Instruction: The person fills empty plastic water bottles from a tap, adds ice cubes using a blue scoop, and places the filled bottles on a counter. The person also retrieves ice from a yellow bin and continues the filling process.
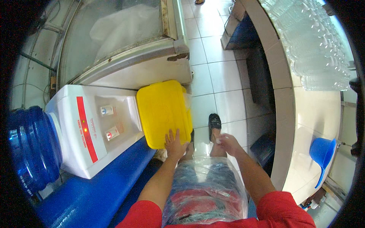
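My left hand (174, 144) rests with fingers spread on the near edge of a yellow plastic lid (164, 114), which tops a container beside a white water dispenser. My right hand (229, 144) is raised over the floor, its fingers curled together; something small and whitish shows at the fingertips, too blurred to name. A clear plastic apron (208, 193) covers my front.
The water dispenser (99, 125) with a blue bottle (35, 148) stands at left, by a blue surface (94, 188). A glass-panelled cabinet (128, 62) is beyond. On the tiled counter (308, 114) at right are stacked clear containers (313, 42) and a blue dipper (320, 151).
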Motion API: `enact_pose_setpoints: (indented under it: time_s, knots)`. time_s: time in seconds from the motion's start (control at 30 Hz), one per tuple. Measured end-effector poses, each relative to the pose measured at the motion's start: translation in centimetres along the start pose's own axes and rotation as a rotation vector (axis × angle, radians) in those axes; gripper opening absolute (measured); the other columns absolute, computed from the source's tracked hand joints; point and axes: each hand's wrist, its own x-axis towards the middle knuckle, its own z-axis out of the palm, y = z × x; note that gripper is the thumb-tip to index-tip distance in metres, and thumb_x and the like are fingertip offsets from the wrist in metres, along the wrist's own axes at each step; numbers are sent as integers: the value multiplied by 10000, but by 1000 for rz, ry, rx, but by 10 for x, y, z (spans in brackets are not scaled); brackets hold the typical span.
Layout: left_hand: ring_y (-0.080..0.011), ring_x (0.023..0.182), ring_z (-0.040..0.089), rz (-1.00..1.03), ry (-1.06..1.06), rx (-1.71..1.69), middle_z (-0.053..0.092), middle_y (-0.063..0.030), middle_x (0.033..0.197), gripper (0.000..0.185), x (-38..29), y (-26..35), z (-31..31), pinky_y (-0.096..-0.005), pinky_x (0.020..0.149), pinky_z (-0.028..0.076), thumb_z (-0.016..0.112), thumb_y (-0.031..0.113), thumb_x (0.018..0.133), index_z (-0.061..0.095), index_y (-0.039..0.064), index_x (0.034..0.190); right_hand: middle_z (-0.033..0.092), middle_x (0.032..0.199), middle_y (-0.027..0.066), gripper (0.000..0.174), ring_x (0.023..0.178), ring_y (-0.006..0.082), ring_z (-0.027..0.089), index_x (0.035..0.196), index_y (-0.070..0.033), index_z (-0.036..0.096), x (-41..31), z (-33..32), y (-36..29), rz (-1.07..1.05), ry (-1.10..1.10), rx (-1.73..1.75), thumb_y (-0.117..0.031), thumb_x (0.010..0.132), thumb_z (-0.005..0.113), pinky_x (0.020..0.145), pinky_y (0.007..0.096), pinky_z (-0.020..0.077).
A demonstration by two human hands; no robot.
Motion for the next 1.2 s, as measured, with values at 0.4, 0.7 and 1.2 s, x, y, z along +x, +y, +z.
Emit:
enact_pose_setpoints:
  time_s: [0.4,0.7,1.2]
  knots:
    - [-514,1558,186,321,-402,65,277,-318,1667,874,75,-49,-1,-532,1287,171,722,487,928,399,25,1595,648,932,81,285,757,217,618,1101,-101,643,-213,-40,39,-182,86,565,-363,1006,584,650,370,512]
    - [-249,1089,633,57,-359,-536,642,-213,1298,623,72,-29,-86,-329,870,506,656,206,993,452,14,1550,702,1032,86,146,809,158,674,1098,-60,677,-383,-32,35,-561,108,645,-180,1015,678,566,250,488]
    - [-315,1047,682,84,-426,-275,696,-124,1271,553,-188,101,38,-477,839,547,685,332,987,544,36,1431,602,900,130,115,744,285,590,1056,-38,574,-862,-645,324,-1644,1254,1523,-132,991,557,592,402,527]
